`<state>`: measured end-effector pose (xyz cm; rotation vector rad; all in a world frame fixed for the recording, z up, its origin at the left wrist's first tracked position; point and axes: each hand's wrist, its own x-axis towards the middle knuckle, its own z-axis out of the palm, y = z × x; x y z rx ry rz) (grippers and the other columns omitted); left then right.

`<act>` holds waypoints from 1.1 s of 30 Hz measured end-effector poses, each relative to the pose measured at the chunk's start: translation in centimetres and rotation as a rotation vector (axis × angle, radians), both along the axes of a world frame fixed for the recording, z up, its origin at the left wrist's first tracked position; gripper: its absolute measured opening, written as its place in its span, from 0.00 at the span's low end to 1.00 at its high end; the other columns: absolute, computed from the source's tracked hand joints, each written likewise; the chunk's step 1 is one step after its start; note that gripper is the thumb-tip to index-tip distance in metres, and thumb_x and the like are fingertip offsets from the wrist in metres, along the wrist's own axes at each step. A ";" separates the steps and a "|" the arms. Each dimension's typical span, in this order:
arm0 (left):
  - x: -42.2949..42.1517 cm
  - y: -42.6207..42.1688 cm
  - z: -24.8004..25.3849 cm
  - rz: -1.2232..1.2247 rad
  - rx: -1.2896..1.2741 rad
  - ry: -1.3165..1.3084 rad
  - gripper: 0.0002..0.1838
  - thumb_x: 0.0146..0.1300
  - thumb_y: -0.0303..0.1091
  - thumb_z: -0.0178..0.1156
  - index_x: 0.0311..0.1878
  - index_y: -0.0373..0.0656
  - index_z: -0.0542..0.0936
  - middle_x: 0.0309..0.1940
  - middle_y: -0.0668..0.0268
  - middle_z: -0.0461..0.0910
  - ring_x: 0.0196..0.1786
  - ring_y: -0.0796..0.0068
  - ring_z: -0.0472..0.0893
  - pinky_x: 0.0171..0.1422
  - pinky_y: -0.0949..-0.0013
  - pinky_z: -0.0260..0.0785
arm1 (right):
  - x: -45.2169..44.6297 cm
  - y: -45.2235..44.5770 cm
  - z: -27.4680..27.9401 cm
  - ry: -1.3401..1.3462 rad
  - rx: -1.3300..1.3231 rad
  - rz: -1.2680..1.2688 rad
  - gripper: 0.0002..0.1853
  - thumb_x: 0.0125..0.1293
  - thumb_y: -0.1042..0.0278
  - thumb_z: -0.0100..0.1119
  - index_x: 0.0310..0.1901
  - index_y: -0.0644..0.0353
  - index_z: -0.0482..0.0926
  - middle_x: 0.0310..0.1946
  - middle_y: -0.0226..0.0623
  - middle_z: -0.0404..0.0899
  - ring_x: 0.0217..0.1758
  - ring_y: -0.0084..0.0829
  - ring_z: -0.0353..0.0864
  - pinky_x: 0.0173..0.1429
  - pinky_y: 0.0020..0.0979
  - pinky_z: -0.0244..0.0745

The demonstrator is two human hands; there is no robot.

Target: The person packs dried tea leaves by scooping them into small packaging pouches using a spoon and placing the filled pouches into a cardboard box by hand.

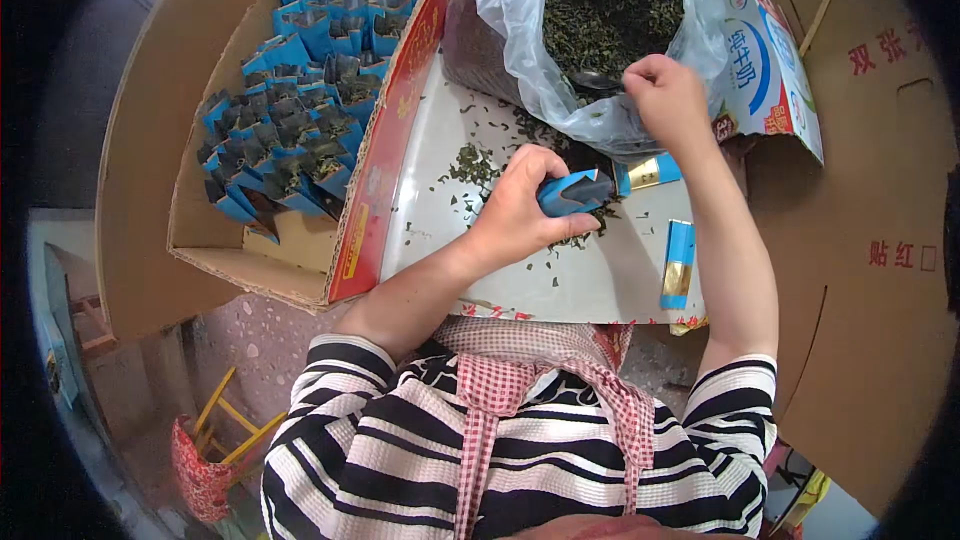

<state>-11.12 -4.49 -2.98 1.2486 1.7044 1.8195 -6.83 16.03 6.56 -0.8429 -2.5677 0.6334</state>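
Observation:
My left hand is wrapped around a small blue pouch, its dark open mouth tilted to the right. Loose dried tea leaves fill a clear plastic bag at the top. Over the near edge of those leaves, my right hand is closed on a metal spoon; its bowl rests at the leaves and its handle end is hidden by the fingers. One flat blue-and-gold pouch lies on the white surface, and more blue-and-gold pouches lie below the bag.
A cardboard box with a red side stands at the left, holding rows of opened blue pouches. Scattered leaves lie on the white work surface. A milk carton box and large cardboard border the right.

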 end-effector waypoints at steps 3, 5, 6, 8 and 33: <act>0.1 -0.1 0.2 -0.009 -0.015 0.007 0.29 0.36 0.32 0.79 0.39 0.41 0.70 0.42 0.63 0.66 0.47 0.69 0.69 0.53 0.68 0.65 | -1.4 0.2 -1.1 0.017 0.108 -0.035 0.08 0.56 0.66 0.59 0.32 0.59 0.84 0.32 0.47 0.83 0.39 0.48 0.82 0.45 0.43 0.76; 0.2 -0.1 0.3 -0.010 -0.025 -0.007 0.29 0.36 0.32 0.79 0.39 0.41 0.70 0.43 0.63 0.66 0.48 0.68 0.69 0.54 0.68 0.65 | -2.3 0.5 -2.0 0.032 0.107 -0.059 0.08 0.56 0.67 0.59 0.32 0.59 0.85 0.32 0.47 0.83 0.39 0.47 0.83 0.45 0.43 0.76; 0.2 -0.2 0.3 -0.011 -0.036 -0.023 0.29 0.36 0.33 0.79 0.39 0.41 0.70 0.43 0.62 0.67 0.49 0.68 0.69 0.54 0.68 0.65 | -2.6 0.5 -2.4 0.098 0.100 -0.064 0.07 0.56 0.68 0.60 0.33 0.61 0.84 0.29 0.44 0.84 0.34 0.39 0.83 0.41 0.37 0.76; 0.1 -0.1 0.3 -0.011 -0.046 -0.040 0.29 0.36 0.33 0.79 0.39 0.41 0.70 0.43 0.62 0.67 0.49 0.67 0.70 0.55 0.67 0.64 | -3.4 0.8 -3.3 0.163 0.092 -0.068 0.07 0.57 0.70 0.62 0.34 0.63 0.84 0.26 0.41 0.84 0.29 0.32 0.83 0.37 0.31 0.76; -0.4 0.0 0.4 0.088 0.034 0.009 0.29 0.37 0.36 0.79 0.40 0.41 0.72 0.39 0.62 0.71 0.45 0.62 0.72 0.51 0.64 0.67 | 3.6 -1.3 -0.8 0.526 -0.540 -0.062 0.07 0.64 0.77 0.58 0.43 0.70 0.80 0.36 0.38 0.82 0.39 0.26 0.83 0.45 0.24 0.79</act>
